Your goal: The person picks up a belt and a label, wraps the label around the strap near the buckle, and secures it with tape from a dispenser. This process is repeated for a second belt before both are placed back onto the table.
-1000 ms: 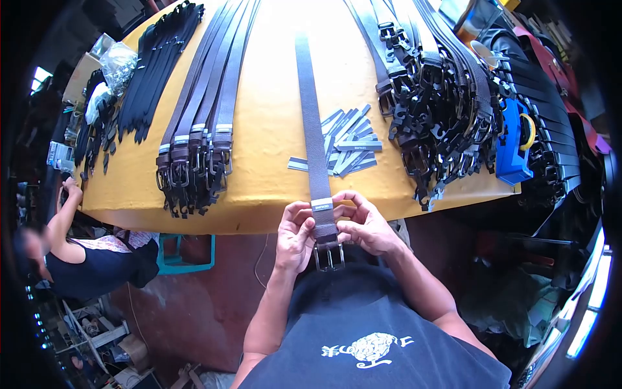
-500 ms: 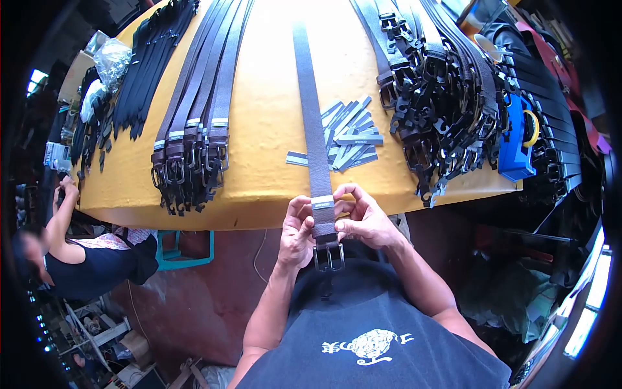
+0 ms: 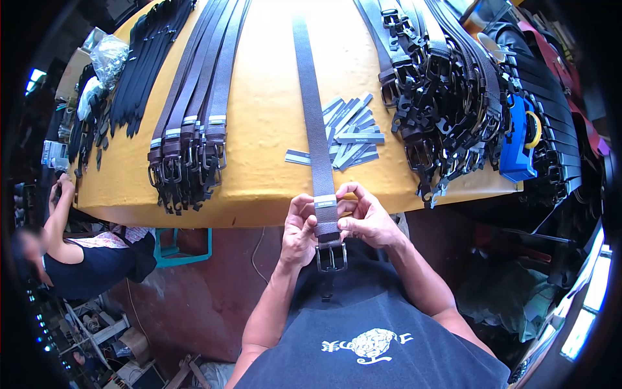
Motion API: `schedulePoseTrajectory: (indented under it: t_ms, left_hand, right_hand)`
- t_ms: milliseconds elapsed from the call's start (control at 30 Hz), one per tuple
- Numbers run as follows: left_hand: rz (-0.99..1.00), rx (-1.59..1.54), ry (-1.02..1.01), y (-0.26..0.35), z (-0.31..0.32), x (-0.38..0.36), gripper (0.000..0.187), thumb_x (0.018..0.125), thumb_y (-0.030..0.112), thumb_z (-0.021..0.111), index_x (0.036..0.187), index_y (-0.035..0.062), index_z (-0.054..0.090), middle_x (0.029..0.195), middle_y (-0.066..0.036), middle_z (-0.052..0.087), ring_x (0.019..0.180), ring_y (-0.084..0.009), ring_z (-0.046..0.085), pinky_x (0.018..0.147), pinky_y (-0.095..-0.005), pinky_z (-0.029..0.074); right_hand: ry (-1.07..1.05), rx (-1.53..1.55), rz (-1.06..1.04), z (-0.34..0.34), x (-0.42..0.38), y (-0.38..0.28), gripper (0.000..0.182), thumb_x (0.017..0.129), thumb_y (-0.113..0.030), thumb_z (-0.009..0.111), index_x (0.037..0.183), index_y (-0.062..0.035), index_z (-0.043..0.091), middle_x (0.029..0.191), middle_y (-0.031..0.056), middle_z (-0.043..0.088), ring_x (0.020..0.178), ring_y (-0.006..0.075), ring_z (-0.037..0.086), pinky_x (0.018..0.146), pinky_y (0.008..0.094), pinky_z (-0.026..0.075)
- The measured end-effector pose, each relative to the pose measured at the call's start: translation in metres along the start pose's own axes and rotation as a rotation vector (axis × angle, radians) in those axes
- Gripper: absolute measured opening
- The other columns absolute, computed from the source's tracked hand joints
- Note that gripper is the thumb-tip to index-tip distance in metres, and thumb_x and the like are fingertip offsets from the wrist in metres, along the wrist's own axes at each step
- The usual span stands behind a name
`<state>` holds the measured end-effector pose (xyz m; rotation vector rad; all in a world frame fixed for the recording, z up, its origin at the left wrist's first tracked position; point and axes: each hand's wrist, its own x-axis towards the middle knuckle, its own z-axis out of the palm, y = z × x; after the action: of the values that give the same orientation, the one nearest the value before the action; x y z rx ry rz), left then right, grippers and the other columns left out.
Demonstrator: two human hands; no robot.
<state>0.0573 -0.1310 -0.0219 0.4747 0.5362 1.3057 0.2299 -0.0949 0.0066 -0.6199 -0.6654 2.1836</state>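
A dark brown belt (image 3: 313, 123) runs along the yellow-covered table toward me, its metal buckle (image 3: 331, 257) hanging past the front edge. A grey paper label band (image 3: 325, 201) is wrapped across the belt just above the buckle. My left hand (image 3: 300, 231) pinches the belt's left edge beside the band. On the opposite edge, my right hand (image 3: 367, 220) grips with thumb and fingers, the thumb below the band. Several loose grey label strips (image 3: 353, 133) lie in a pile to the belt's right, and one strip (image 3: 297, 157) lies partly beneath it.
Banded brown belts (image 3: 194, 139) lie at the left, with black straps (image 3: 146, 71) beyond. A heap of buckled belts (image 3: 440, 110) and a blue tape dispenser (image 3: 516, 146) occupy the right. Another person (image 3: 91, 262) is at the far left near a teal stool (image 3: 183, 249).
My hands hold nearly the same grip on the belt and band. The view has shifted slightly; nothing else has clearly moved.
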Motion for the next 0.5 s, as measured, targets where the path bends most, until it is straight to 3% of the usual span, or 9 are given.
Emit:
schedulePoseTrajectory:
  t_ms: [200, 500]
  left_hand:
    - [-0.008, 0.033, -0.003, 0.003, 0.003, 0.001, 0.04, 0.087, 0.018, 0.064, 0.119, 0.0105, 0.042, 0.107, -0.007, 0.059, 0.094, -0.0143, 0.06, 0.08, -0.0284, 0.051]
    - [-0.012, 0.002, 0.031, -0.009, -0.012, -0.002, 0.031, 0.087, 0.019, 0.065, 0.108, 0.0086, 0.045, 0.101, -0.005, 0.059, 0.086, -0.01, 0.059, 0.073, -0.0233, 0.05]
  right_hand:
    - [-0.001, -0.032, -0.005, -0.001, -0.001, -0.001, 0.047, 0.08, 0.0, 0.069, 0.116, -0.0076, 0.039, 0.094, 0.0099, 0.058, 0.078, 0.0133, 0.062, 0.068, 0.0254, 0.057]
    - [0.049, -0.088, 0.006, -0.001, -0.003, 0.003, 0.03, 0.083, -0.003, 0.068, 0.105, -0.0052, 0.047, 0.095, 0.0092, 0.059, 0.078, 0.0126, 0.062, 0.068, 0.0254, 0.057]
